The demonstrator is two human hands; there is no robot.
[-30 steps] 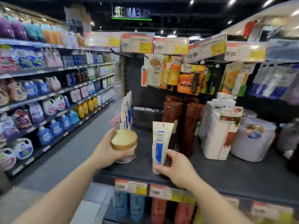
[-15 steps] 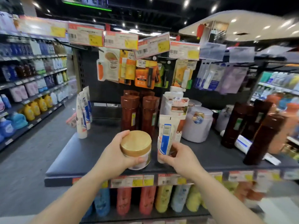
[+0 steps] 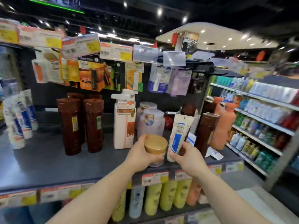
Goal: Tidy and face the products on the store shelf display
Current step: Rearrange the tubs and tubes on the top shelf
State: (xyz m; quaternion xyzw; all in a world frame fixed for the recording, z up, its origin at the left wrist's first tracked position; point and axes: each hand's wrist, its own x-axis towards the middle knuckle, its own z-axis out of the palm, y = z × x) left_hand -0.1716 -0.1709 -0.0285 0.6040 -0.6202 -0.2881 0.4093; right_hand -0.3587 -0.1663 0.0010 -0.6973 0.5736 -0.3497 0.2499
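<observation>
My left hand [image 3: 142,155] wraps a gold-lidded jar [image 3: 155,150] at the near edge of the dark shelf [image 3: 48,160]; my right hand [image 3: 186,155] pinches a white tube [image 3: 178,136] upright just right of it. Behind stand a white pump bottle [image 3: 123,122] and a pale tub [image 3: 151,123]. Tall brown bottles [image 3: 80,125] crowd the left, another brown bottle [image 3: 206,133] the right.

Jar [image 3: 156,152] lid glossy gold plastic; shelf [image 3: 48,159] matt dark.
</observation>
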